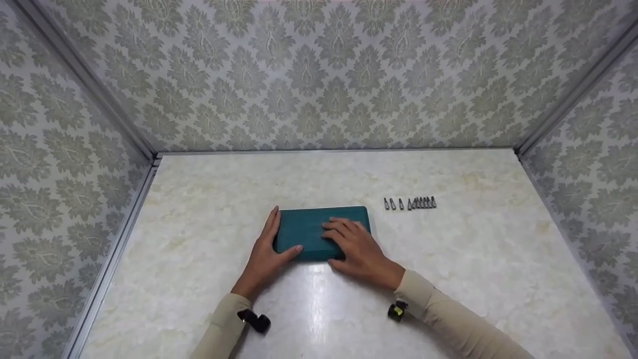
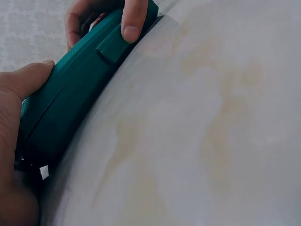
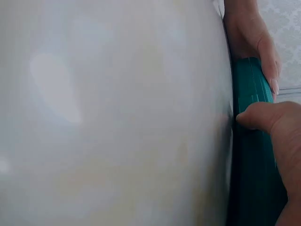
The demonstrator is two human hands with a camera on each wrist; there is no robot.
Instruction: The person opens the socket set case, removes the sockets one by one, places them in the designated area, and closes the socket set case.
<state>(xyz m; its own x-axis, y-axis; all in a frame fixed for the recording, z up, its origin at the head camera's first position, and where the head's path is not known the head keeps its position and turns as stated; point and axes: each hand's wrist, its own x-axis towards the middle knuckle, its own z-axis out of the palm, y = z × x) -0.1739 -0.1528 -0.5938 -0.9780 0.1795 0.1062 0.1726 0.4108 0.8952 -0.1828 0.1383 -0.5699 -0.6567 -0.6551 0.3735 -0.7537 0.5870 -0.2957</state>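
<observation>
A teal plastic case lies flat and closed on the table, its lid seam and front latch visible in the left wrist view. My left hand holds the case's left end, fingers along the side and thumb on the top near the front edge. Over the right part grips my right hand, with bent fingers on the lid. In the right wrist view the right thumb presses the front face by the latch. The case's inside is hidden.
Several small metal bits lie in a row on the pale marbled table, right of the case and farther back. Patterned walls with metal edge strips enclose the table's back and sides.
</observation>
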